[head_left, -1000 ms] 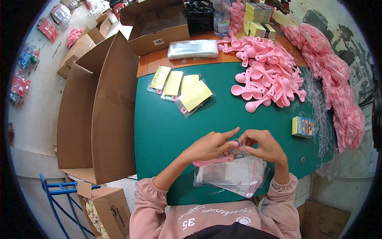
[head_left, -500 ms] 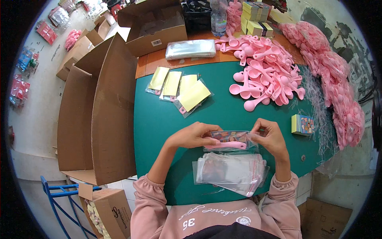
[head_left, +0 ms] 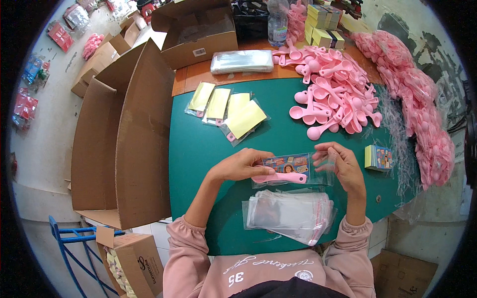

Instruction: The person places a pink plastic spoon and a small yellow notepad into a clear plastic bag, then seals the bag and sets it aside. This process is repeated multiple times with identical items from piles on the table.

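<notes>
My left hand (head_left: pixel 243 165) pinches a transparent plastic bag (head_left: pixel 323 175) at its left end. Inside the bag lie a pink measuring spoon (head_left: pixel 287 178) and a colourful printed card (head_left: pixel 299 164), the spoon along the lower edge. Its bowl end is partly hidden by my left fingers. At the bag's right end, my right hand (head_left: pixel 344 164) grips the bare film between thumb and fingers. Just below the held bag, a stack of transparent bags (head_left: pixel 288 213) rests on the green tabletop (head_left: pixel 198 154). Several packed bags with yellow backs (head_left: pixel 244 119) lie beyond my left hand.
A heap of pink spoons (head_left: pixel 338 94) covers the far right, beside long bundles of bagged spoons (head_left: pixel 420 107). A card stack (head_left: pixel 380 157) sits right of my right hand. A bag bundle (head_left: pixel 242 62) and bottle (head_left: pixel 277 25) stand behind. A tall cardboard box (head_left: pixel 139 139) borders the left.
My right hand has shifted slightly right, its fingers now spread more along the bag's end. The bag looks flatter, and more of the printed card shows above the spoon.
</notes>
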